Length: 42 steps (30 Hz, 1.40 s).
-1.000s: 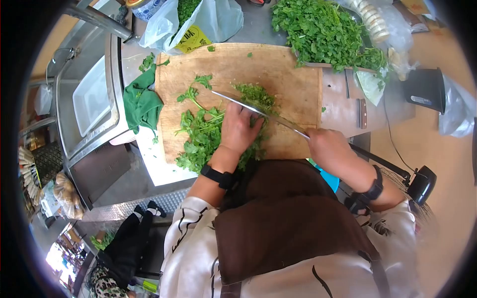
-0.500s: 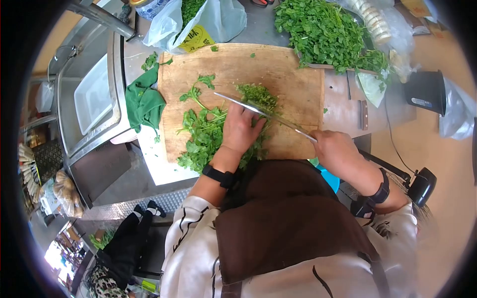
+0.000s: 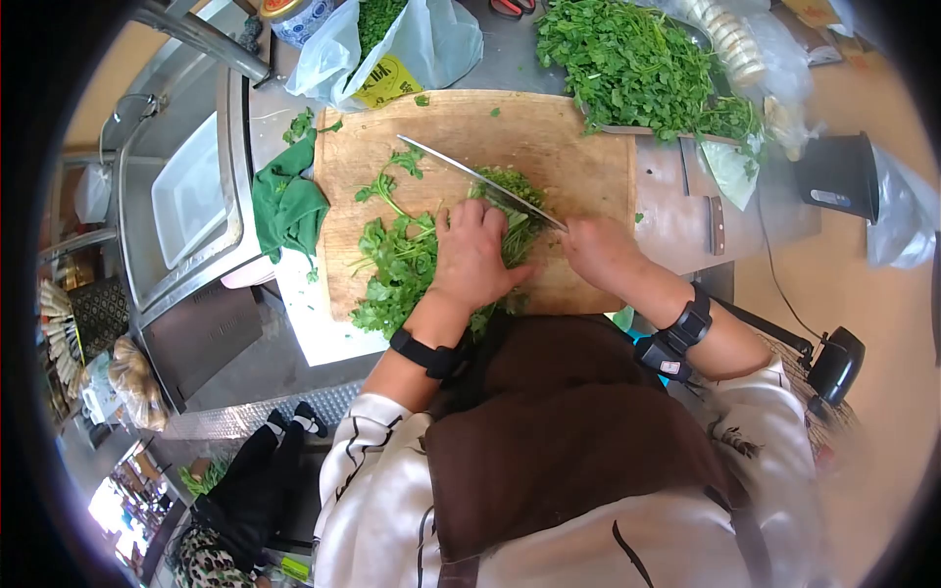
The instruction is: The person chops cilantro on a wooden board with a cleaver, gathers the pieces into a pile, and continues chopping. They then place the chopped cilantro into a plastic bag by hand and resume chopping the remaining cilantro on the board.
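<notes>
My right hand [image 3: 594, 247] is closed round the handle of a long knife [image 3: 470, 176], whose blade slants up and left over the wooden cutting board [image 3: 578, 137]. My left hand [image 3: 477, 253] presses down on leafy green herbs [image 3: 392, 265], its fingertips close below the blade. Chopped herbs [image 3: 510, 184] lie partly under the blade. A loose sprig [image 3: 382, 186] sits to the left on the board.
A tray heaped with greens [image 3: 637, 69] stands at the back right, a plastic bag [image 3: 431, 49] at the back. Left are a green cloth [image 3: 289, 201] and a sink [image 3: 186, 196]. A second knife handle [image 3: 718, 223] lies right. Another person's legs [image 3: 265, 456] show lower left.
My right hand has moved up and left with the knife, so the blade reaches further up the board. My left hand's fingers have shifted slightly on the herbs.
</notes>
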Available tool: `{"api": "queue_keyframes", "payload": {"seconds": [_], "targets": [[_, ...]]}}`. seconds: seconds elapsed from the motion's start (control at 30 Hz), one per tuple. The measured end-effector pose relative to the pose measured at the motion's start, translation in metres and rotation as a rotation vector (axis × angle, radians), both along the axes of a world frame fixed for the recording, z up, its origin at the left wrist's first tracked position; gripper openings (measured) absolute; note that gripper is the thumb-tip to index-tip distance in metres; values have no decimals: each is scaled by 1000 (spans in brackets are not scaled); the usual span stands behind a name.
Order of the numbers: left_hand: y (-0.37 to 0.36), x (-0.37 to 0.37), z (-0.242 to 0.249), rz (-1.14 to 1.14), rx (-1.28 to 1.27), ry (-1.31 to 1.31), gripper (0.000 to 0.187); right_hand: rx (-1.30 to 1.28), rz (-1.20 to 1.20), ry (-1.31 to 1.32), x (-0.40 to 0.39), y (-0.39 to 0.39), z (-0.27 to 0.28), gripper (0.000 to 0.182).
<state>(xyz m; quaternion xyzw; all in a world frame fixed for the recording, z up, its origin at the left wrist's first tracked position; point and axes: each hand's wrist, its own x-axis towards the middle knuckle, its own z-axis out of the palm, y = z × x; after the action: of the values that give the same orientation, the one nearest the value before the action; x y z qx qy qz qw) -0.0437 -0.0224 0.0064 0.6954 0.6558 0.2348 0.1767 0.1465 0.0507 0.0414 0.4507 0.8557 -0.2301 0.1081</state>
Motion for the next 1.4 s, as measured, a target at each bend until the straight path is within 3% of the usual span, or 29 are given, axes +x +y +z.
{"api": "queue_keyframes", "payload": {"seconds": [0.23,0.43,0.5,0.63,0.93,1.13,1.23,1.4], "targets": [[-11,-2,-20,-29,151,-83,46,49,8,62,10,-7,10,23],[-13,-3,-27,-17,47,-123,42,22,12,-32,33,-30,79,15],[-11,-3,-27,-39,147,-115,43,18,23,-40,38,-37,85,14],[-10,-2,-25,-53,236,-91,39,54,44,-8,44,-43,77,14],[-7,-4,-22,-132,180,-119,29,-42,76,-53,45,-35,49,14],[-3,-3,-24,-83,90,-183,25,-5,100,-10,48,-35,68,28],[-8,-1,-36,-38,-11,-175,25,46,64,40,51,-42,77,15],[-2,0,-30,-30,110,-196,21,2,52,-9,51,-43,82,18]]}}
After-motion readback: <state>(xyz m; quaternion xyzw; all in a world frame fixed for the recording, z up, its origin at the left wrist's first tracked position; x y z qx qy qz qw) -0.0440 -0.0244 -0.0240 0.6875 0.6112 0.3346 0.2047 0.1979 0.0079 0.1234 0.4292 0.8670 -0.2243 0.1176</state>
